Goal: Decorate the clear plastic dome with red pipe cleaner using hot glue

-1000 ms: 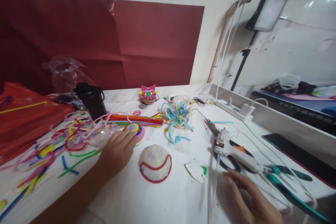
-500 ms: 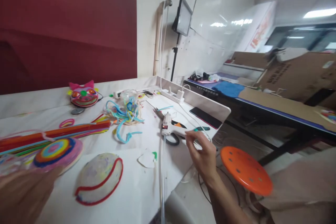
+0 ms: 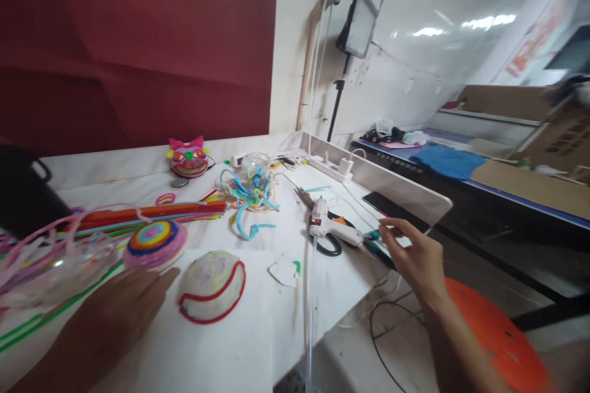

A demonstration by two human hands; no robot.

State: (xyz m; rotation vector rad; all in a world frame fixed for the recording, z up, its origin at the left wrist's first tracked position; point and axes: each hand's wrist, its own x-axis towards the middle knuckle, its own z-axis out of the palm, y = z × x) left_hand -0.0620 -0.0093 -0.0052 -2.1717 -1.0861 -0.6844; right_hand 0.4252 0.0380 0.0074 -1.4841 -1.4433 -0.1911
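My left hand [image 3: 120, 313] lies low over the white table at the left, fingers stretched out and holding nothing visible. Just beyond its fingertips are a dome with coloured rings [image 3: 155, 244] and a pale dome edged in red pipe cleaner [image 3: 212, 288]. At the right, my right hand [image 3: 415, 258] is raised near the table edge, thumb and forefinger pinched; anything between them is too small to make out. Close to those fingertips is a teal-handled tool [image 3: 372, 237]. A white hot glue gun [image 3: 322, 221] with a clear glue stick lies left of it, over black-handled scissors [image 3: 330, 247].
Pipe cleaner bundles [image 3: 152, 214], a blue tangle [image 3: 251, 193] and a pink cat-face mask [image 3: 188, 158] lie toward the wall. A phone [image 3: 391, 209] rests by the low partition [image 3: 396, 181]. An orange stool [image 3: 498, 338] stands at the right, with cables on the floor.
The view has turned left, so things appear farther right. My left hand shows more fully, flat beside the domes. My right hand stays pinched, now nearer the teal-handled tool.
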